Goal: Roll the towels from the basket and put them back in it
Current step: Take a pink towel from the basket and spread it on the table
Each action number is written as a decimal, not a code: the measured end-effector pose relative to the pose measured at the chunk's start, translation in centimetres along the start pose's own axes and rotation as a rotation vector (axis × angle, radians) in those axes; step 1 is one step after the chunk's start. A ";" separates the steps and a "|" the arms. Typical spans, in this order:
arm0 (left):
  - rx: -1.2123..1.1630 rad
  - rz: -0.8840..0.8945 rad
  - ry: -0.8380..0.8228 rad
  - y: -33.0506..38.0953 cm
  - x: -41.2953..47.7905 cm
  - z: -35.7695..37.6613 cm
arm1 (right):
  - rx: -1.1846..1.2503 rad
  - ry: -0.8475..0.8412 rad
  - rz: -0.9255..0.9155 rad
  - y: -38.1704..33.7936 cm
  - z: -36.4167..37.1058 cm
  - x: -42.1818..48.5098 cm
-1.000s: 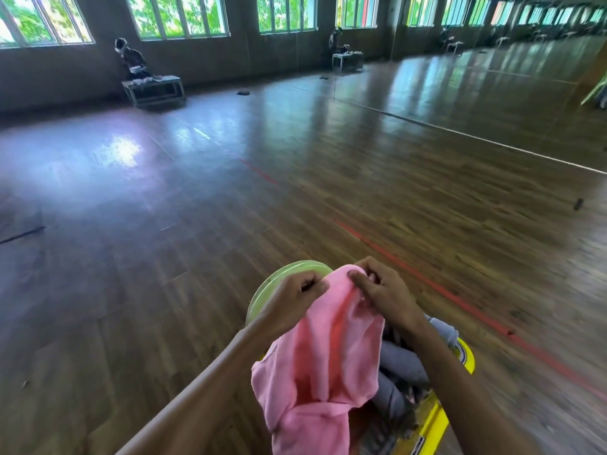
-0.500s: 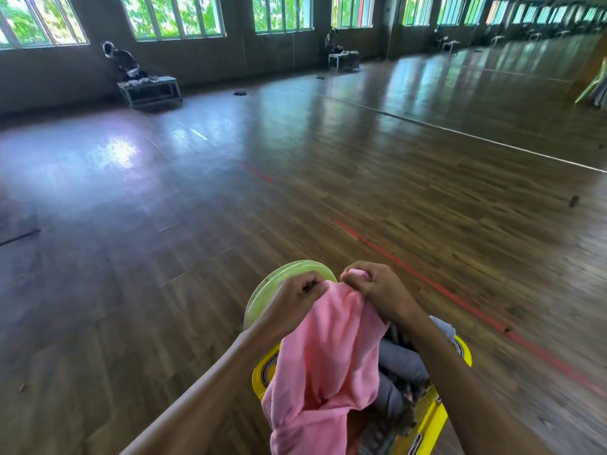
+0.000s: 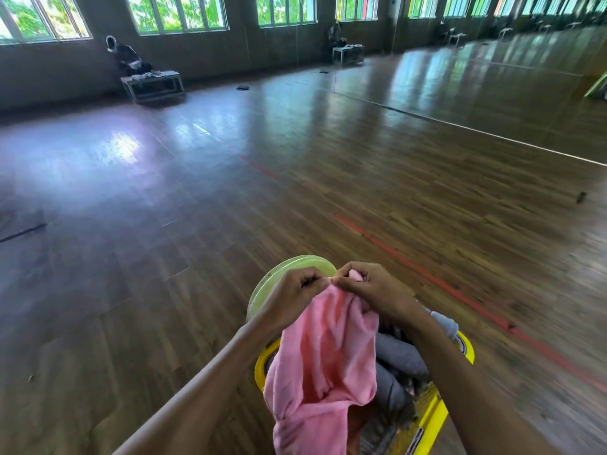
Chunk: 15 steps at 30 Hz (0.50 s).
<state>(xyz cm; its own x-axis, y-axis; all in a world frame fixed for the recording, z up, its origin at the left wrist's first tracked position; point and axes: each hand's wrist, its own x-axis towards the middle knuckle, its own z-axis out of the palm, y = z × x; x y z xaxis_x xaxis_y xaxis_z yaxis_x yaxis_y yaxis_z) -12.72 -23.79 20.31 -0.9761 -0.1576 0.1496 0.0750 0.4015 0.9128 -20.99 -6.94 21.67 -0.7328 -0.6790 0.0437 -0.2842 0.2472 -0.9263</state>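
Pink towel (image 3: pixel 323 353) hanging crumpled, top edge pinched by left hand (image 3: pixel 297 295) and right hand (image 3: pixel 372 290) fingers

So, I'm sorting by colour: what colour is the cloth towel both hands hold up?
Plain pink cloth towel, clearest in the head view.

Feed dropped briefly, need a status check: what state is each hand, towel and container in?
Left hand: pinches top edge of pink towel.
Right hand: pinches the same edge, beside the left hand.
Pink towel: unrolled, hanging bunched over the yellow basket.
Grey towels: lying in the yellow basket.
Yellow basket: holding the grey towels.
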 end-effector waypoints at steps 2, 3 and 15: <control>0.001 -0.018 -0.018 -0.3 0.0 -0.1 | -0.093 -0.006 -0.002 0.2 -0.3 0.0; 0.006 -0.018 -0.036 -0.4 0.0 -0.1 | -0.147 -0.015 0.001 0.4 -0.3 0.0; 0.028 -0.121 -0.004 -3.5 -2.0 -1.1 | -0.271 0.231 0.088 1.3 -4.7 -0.1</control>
<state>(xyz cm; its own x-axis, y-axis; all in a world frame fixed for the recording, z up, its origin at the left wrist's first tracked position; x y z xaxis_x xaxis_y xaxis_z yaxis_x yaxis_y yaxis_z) -10.82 -25.83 17.24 -0.9785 -0.2027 0.0377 -0.0488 0.4051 0.9130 -24.24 -3.32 22.23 -0.8733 -0.4806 0.0800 -0.3446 0.4932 -0.7987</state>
